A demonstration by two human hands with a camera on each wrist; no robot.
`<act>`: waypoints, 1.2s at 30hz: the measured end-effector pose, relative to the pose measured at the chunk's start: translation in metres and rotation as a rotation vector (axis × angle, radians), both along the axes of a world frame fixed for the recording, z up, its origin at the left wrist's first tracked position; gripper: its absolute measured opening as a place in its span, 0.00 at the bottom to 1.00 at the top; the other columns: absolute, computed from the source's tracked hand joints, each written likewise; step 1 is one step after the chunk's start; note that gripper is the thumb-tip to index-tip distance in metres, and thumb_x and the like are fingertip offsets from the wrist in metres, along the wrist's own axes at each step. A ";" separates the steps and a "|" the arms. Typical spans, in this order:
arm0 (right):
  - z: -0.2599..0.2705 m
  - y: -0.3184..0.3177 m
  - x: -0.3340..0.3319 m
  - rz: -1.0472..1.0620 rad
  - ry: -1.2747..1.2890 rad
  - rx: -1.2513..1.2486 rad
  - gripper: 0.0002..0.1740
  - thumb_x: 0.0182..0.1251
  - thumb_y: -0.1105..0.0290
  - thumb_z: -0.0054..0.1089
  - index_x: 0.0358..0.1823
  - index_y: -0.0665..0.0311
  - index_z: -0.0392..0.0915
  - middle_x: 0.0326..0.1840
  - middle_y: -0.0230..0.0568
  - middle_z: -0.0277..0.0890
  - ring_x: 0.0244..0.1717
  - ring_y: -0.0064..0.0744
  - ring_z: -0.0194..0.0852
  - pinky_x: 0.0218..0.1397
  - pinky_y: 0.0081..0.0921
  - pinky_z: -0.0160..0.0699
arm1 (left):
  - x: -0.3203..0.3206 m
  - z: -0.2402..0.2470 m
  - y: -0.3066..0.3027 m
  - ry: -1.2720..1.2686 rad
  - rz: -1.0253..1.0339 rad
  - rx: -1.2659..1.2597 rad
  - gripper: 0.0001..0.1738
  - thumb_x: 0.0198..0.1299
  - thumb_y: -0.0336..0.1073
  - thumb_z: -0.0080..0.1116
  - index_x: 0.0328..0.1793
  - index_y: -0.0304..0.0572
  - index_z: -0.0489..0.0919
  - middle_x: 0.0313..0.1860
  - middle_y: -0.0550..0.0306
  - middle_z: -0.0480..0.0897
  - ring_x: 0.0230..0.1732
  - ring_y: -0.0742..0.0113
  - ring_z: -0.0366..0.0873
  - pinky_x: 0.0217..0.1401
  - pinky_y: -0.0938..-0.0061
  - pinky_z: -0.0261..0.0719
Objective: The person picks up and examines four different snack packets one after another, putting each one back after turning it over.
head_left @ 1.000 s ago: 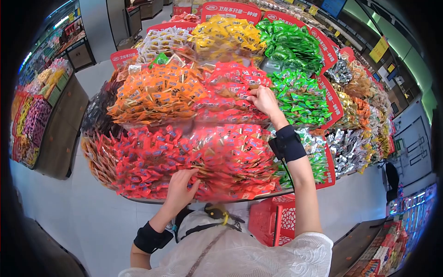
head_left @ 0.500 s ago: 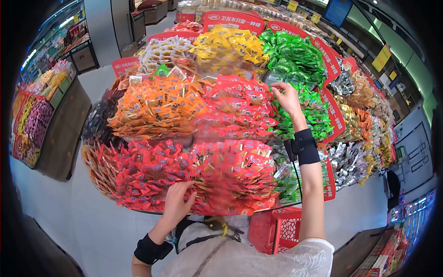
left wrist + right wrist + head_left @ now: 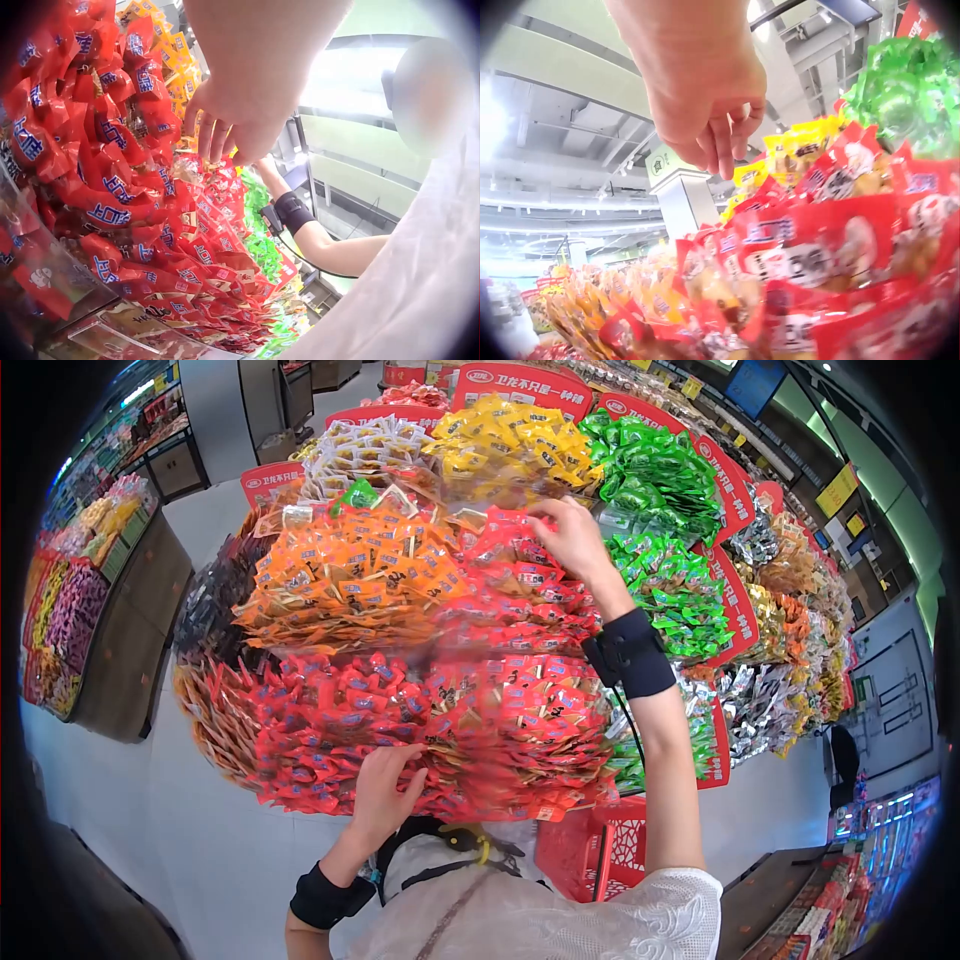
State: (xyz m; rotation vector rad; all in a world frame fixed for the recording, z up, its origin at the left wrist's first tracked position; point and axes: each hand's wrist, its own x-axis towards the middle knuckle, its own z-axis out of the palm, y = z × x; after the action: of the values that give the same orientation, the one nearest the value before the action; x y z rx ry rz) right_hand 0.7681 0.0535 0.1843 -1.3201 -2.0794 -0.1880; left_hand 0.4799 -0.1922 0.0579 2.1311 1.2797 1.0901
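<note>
Right hand (image 3: 572,538) shifted left above upper-tier red packets (image 3: 510,578), empty; left hand (image 3: 388,790) rests loosely on lower-tier packets (image 3: 500,720).

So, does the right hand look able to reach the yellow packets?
Probably yes: the right hand is atop the red packets, just below the yellow packets, with nothing between them.

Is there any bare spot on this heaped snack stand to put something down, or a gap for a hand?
None on the stand: red packets, orange packets and green packets lie heaped edge to edge. Bare room shows only on the pale floor between the stand and the side shelves.
</note>
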 end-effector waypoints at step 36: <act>0.009 0.038 -0.087 -0.434 0.135 0.068 0.12 0.54 0.63 0.52 0.32 0.66 0.76 0.28 0.52 0.78 0.32 0.49 0.78 0.36 0.39 0.75 | -0.071 -0.009 -0.009 -0.088 -0.021 0.052 0.18 0.48 0.29 0.60 0.47 0.39 0.75 0.38 0.53 0.77 0.41 0.55 0.74 0.46 0.66 0.68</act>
State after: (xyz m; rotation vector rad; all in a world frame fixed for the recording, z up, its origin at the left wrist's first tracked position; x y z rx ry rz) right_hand 0.6810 0.0910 0.1933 -1.6786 -1.6403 -0.3432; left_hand 0.4092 -0.2014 0.0485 2.1047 1.1984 1.2069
